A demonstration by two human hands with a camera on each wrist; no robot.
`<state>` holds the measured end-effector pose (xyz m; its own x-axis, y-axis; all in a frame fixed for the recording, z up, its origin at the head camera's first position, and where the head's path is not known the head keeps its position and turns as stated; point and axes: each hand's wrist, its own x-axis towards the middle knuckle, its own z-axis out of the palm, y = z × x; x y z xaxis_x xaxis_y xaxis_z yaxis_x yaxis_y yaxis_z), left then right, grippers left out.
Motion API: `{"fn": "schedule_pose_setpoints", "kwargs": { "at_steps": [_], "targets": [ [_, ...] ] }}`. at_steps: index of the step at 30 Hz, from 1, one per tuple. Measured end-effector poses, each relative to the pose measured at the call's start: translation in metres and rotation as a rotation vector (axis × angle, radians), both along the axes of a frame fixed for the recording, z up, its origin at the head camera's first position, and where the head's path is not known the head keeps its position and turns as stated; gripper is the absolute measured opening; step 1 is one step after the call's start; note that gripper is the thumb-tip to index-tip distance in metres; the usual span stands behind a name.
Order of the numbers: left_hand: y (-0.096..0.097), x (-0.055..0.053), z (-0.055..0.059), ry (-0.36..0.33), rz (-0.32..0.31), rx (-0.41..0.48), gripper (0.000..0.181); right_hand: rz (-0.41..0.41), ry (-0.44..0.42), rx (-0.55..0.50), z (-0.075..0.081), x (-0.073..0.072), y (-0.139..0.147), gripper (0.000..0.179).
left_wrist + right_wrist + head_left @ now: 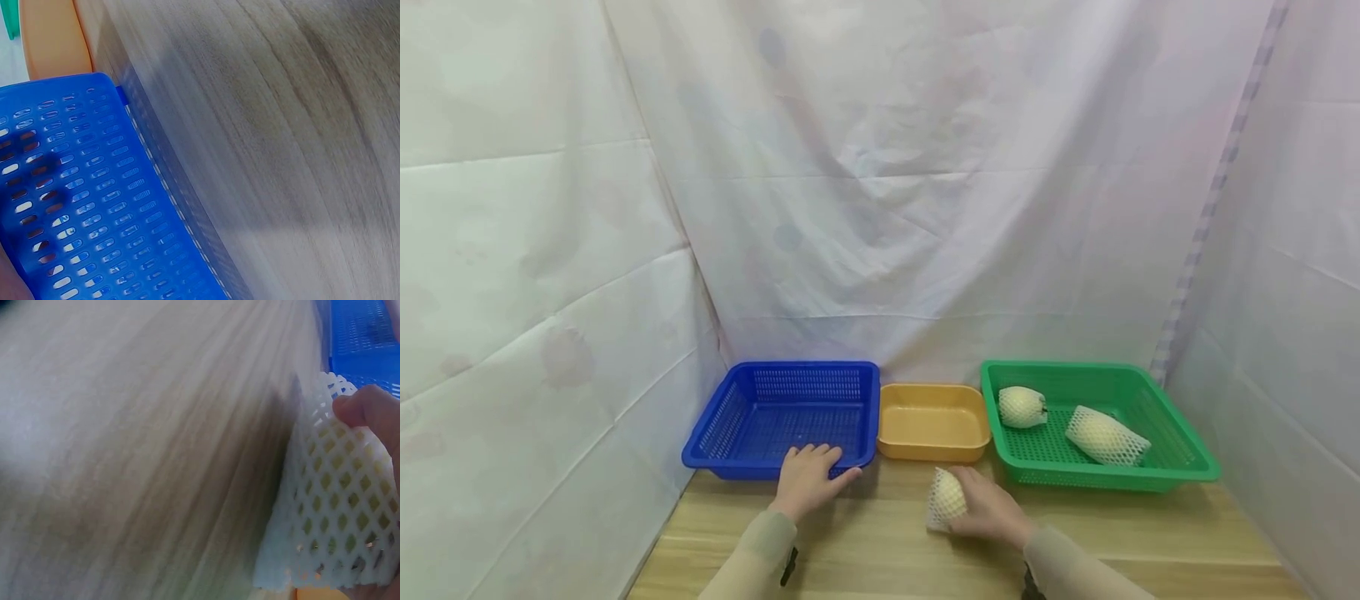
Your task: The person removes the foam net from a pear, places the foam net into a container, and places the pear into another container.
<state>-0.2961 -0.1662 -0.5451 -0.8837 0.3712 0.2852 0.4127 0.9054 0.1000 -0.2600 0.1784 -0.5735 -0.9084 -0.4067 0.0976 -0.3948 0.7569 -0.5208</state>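
Observation:
My right hand grips a pale yellow fruit in a white foam net, over the wooden table in front of the orange tray. In the right wrist view the thumb presses on the foam net near its end. My left hand rests at the front rim of the blue basket, fingers reaching over it and thumb spread to the right. Through the slots of the basket wall, the left wrist view shows dark finger shapes.
A green basket stands at the right, with one netted fruit at its left side and another netted fruit near its middle. The orange tray sits between the baskets. Fabric curtains hang behind and beside the wooden table.

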Motion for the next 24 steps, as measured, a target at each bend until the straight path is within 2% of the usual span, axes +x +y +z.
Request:
{"fn": "schedule_pose_setpoints", "kwargs": {
  "at_steps": [8,17,24],
  "targets": [
    [-0.0012,-0.0026,-0.0008,-0.017,0.006,-0.023,0.084,0.048,-0.039,0.023,0.0004,0.0016,-0.0022,0.085],
    [-0.0001,-0.0007,0.0046,-0.043,-0.004,-0.002,0.083,0.056,0.012,0.037,0.0008,0.0033,-0.0029,0.086],
    [-0.0009,-0.0007,0.0061,-0.080,-0.008,-0.001,0.084,0.060,0.009,0.045,0.0004,0.0044,-0.0022,0.086]
  ]
}}
